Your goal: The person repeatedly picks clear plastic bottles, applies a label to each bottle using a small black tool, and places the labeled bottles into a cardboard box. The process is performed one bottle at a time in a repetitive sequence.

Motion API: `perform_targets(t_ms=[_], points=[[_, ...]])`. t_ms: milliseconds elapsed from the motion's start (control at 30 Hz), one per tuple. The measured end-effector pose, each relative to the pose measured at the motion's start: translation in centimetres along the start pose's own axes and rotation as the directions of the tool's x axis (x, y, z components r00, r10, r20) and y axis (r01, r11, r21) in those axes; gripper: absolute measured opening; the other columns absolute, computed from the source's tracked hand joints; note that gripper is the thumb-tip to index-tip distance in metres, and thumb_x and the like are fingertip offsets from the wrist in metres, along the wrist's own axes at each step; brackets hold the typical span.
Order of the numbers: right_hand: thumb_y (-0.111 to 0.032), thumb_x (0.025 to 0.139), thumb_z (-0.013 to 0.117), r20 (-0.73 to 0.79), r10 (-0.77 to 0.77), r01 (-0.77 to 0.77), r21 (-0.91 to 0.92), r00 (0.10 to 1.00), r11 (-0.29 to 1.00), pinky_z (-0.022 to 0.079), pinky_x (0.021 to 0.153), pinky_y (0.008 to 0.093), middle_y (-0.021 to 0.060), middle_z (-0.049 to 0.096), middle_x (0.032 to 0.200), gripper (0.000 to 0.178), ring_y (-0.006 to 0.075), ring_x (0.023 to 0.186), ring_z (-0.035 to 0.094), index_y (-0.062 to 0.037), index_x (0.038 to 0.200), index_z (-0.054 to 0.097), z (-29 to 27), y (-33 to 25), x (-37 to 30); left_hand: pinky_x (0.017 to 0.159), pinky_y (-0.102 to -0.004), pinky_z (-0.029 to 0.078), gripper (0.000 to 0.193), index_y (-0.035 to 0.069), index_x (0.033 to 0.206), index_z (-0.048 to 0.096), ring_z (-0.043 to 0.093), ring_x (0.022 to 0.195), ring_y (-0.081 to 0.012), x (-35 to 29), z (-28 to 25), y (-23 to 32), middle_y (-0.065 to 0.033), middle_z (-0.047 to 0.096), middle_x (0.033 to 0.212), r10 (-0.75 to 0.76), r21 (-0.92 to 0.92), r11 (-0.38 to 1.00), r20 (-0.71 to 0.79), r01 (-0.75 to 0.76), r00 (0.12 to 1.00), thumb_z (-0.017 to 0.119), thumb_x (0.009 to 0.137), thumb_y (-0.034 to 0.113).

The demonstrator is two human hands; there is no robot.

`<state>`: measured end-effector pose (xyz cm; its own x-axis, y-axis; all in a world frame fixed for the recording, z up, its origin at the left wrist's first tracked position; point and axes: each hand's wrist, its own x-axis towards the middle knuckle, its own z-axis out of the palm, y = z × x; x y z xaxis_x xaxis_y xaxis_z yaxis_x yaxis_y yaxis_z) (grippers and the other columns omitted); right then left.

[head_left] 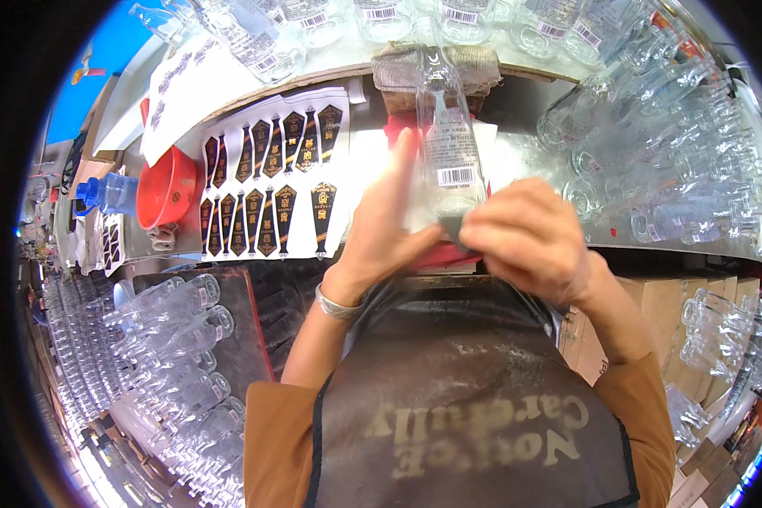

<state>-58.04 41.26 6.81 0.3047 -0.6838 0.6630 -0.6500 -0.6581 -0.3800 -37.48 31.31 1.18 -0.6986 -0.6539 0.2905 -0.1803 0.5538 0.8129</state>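
A clear glass bottle lies in front of me, its neck away from me, with a printed back label and barcode facing up. My left hand holds it along the left side, fingers extended and the thumb near its base. At the base end, my right hand pinches a small dark block against or just beside the glass. The bottle's neck rests over a cloth-wrapped support. Red material shows beneath the bottle. To the left lies a sheet of black tie-shaped stickers, some spots on it bare.
A red bowl and a blue-capped clear jug stand at the left. Glass bottles crowd the right side, and more labelled bottles line the far edge. Further bottles fill the lower left. Cardboard lies at the lower right.
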Motion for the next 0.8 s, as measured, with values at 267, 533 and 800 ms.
perform_targets(t_ms=[267, 533, 800], points=[[-0.007, 0.076, 0.07, 0.187, 0.153, -0.145, -0.054, 0.97, 0.988, 0.054, 0.07, 0.0415, 0.0086, 0.062, 0.08, 0.017, 0.0299, 0.077, 0.064, -0.0085, 0.093, 0.066, 0.3, 0.3, 4.1, 0.115, -0.0402, 0.037, 0.117, -0.003, 0.158, 0.005, 0.043, 0.142, -0.0317, -0.2, 1.3, 1.2, -0.0229, 0.04, 0.155, -0.038, 0.014, 0.999, -0.074, 0.039, 0.997, 0.084, 0.073, 0.007], [-0.01, 0.072, 0.066, 0.161, -0.031, 0.079, -0.296, 0.986, 0.952, 0.055, 0.075, 0.0365, 0.0069, 0.065, 0.091, 0.01, 0.0259, 0.089, 0.063, -0.0091, 0.081, 0.062, 1.5, 3.5, 6.8, 0.106, -0.0413, 0.046, 0.123, -0.005, 0.157, -0.003, 0.054, 0.129, -0.0324, -0.9, 2.0, 1.1, -0.024, 0.04, 0.152, -0.008, 0.042, 0.999, -0.149, 0.015, 0.989, 0.085, 0.071, 0.006], [-0.01, 0.073, 0.072, -0.039, 0.094, -0.1, -0.219, 0.995, 0.971, 0.055, 0.076, 0.0389, 0.0076, 0.066, 0.092, 0.016, 0.0281, 0.085, 0.065, -0.0088, 0.087, 0.065, -0.1, 6.0, 6.4, 0.099, -0.0388, 0.05, 0.122, -0.001, 0.158, -0.005, 0.06, 0.118, -0.0287, -1.0, 2.0, 0.9, -0.0225, 0.047, 0.147, -0.041, -0.032, 0.999, -0.134, 0.037, 0.99, 0.084, 0.075, 0.007]])
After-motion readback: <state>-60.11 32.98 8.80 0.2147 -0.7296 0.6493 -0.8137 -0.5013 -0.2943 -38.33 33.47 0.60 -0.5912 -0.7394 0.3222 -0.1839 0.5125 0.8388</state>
